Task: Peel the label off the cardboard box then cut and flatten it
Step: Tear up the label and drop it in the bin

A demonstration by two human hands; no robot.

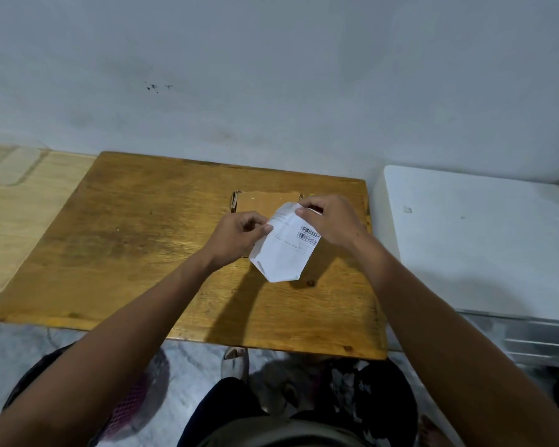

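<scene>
Between the 2 hands, the label (283,250) hangs free of the cardboard box (265,201), which lies on the table (136,227) just beyond them. Left hand (239,233) pinches its left edge; right hand (329,221) pinches its top corner, probably to keep the sticky paper stretched so it cannot curl onto itself.

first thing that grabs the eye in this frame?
The white label, barcode side up, held above the wooden table at centre frame: the left hand pinches its left edge and the right hand its top corner. Just behind them the cardboard box lies on the table toward the wall. A white block stands right of the table.
</scene>
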